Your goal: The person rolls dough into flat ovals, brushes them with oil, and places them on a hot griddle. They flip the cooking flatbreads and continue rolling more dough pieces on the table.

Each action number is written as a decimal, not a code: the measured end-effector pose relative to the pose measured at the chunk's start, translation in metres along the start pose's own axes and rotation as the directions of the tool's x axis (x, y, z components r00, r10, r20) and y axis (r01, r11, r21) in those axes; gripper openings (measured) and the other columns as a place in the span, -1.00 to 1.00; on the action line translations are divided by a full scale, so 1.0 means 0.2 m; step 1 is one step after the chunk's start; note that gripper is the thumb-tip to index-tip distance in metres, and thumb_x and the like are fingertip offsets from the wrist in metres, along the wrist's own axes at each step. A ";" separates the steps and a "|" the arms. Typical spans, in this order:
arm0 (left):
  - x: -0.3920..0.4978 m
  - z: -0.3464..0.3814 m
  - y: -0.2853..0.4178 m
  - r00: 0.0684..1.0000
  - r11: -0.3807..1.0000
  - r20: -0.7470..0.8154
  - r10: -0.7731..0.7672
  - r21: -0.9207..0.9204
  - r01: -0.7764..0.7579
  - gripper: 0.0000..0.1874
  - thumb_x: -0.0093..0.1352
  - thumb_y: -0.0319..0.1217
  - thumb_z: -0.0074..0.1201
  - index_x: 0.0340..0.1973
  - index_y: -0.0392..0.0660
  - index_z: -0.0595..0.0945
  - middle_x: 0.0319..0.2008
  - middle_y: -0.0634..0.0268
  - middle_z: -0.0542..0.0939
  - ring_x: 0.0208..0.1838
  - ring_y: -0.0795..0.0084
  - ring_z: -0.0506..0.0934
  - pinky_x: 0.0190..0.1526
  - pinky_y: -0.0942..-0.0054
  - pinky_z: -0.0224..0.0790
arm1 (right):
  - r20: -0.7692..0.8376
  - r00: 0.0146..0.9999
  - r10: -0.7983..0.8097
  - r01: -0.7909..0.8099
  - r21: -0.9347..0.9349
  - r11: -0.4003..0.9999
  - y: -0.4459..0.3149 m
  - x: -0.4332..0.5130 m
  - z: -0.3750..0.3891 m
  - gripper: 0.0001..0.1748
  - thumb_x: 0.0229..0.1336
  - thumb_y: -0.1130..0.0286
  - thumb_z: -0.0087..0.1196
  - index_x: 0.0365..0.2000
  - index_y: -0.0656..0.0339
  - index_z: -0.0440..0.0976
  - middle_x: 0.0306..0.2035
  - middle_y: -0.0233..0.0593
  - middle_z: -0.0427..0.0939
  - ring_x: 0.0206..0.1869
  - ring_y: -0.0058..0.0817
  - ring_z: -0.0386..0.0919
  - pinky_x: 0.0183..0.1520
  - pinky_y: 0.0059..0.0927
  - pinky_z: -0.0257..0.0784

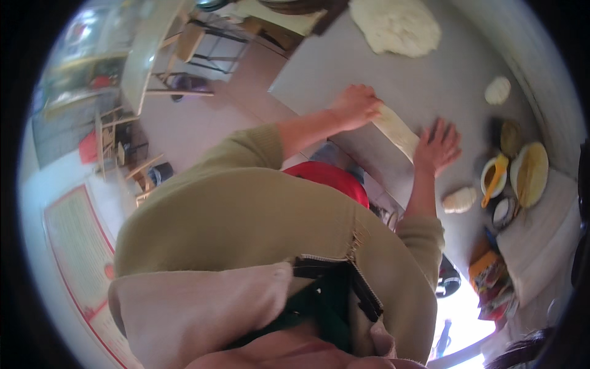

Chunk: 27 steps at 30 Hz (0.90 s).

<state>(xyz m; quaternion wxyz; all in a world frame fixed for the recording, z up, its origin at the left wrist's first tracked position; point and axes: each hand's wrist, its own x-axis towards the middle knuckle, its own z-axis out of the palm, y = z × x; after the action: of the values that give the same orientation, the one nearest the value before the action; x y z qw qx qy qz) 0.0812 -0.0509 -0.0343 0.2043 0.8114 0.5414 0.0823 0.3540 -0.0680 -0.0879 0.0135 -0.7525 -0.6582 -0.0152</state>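
Note:
A long roll of pale dough (397, 131) lies slantwise on the grey worktop (322, 69). My left hand (357, 107) is curled over its upper left end, and the fingers hide that tip. At the other end, my right hand (438, 145) lies palm down with its fingers spread, covering the dough's lower tip. A large mound of dough (398, 27) sits farther up the worktop. Two smaller dough pieces, one at the upper right (498, 90) and one below my right hand (460, 199), lie apart from the roll.
Right of my hands stand a bowl with a yellow-handled brush (494, 182), a larger oval bowl (530, 175), a jar (510, 138) and a small white container (504, 212). A red round stool or basin (327, 177) is below the worktop edge. Tables and stools (191, 41) stand left.

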 end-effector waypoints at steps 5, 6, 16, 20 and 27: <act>-0.03 -0.01 -0.02 0.999 0.997 -0.049 0.021 -0.078 -0.025 -0.65 0.41 -0.21 0.13 0.09 0.05 0.64 -0.04 0.25 0.56 0.12 0.15 0.48 0.17 0.14 0.30 | 0.102 0.994 0.024 -0.029 0.044 0.999 -0.01 -0.02 -0.10 -0.32 0.40 -0.13 -0.15 0.46 -0.31 0.12 0.56 -0.32 -0.04 0.61 -0.18 -0.21 0.57 0.13 -0.35; -0.07 -0.02 -0.05 0.996 0.994 -0.092 0.018 -0.106 -0.028 -0.65 0.41 -0.24 0.14 0.10 0.04 0.63 -0.05 0.23 0.56 0.10 0.13 0.49 0.15 0.13 0.31 | 0.118 0.992 0.033 -0.038 0.036 0.999 -0.03 -0.03 -0.11 -0.32 0.40 -0.13 -0.15 0.46 -0.31 0.13 0.56 -0.32 -0.04 0.61 -0.19 -0.20 0.57 0.13 -0.35; -1.03 -0.28 -0.46 0.936 0.914 0.033 -0.352 -0.205 0.351 -0.69 0.48 -0.34 0.03 0.10 -0.02 0.64 -0.10 0.10 0.64 -0.02 0.04 0.58 0.04 0.06 0.43 | 0.065 0.997 0.041 -0.044 0.052 0.998 -0.01 -0.02 -0.09 -0.33 0.42 -0.05 -0.13 0.47 -0.28 0.11 0.55 -0.32 0.00 0.59 -0.21 -0.11 0.56 0.16 -0.25; -1.35 -0.43 -0.70 0.828 0.792 0.002 -0.561 -0.291 0.537 -0.71 0.48 -0.28 0.03 0.06 0.07 0.69 -0.11 0.09 0.68 -0.10 0.06 0.64 -0.08 0.14 0.53 | 0.141 0.989 0.034 -0.018 -0.110 0.994 -0.06 -0.04 -0.20 -0.35 0.43 -0.01 -0.14 0.46 -0.30 0.12 0.54 -0.31 0.02 0.57 -0.20 -0.07 0.56 0.18 -0.22; -1.59 -0.59 -1.43 0.833 0.819 -0.048 -0.551 -0.219 0.530 -0.70 0.48 -0.25 0.01 0.08 0.10 0.67 -0.14 0.14 0.69 -0.10 0.06 0.65 -0.06 0.10 0.54 | -0.080 0.996 0.030 -0.047 -0.217 0.975 -0.38 -0.17 -0.31 -0.37 0.45 0.03 -0.15 0.43 -0.05 0.17 0.47 -0.15 0.14 0.51 -0.12 0.09 0.48 0.19 -0.02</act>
<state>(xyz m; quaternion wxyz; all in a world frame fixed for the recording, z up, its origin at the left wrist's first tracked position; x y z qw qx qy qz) -0.3293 -0.2187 -0.0196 0.2682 0.5943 0.7490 0.1181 0.2733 -0.0931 -0.0264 -0.0439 -0.7609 -0.6368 -0.1161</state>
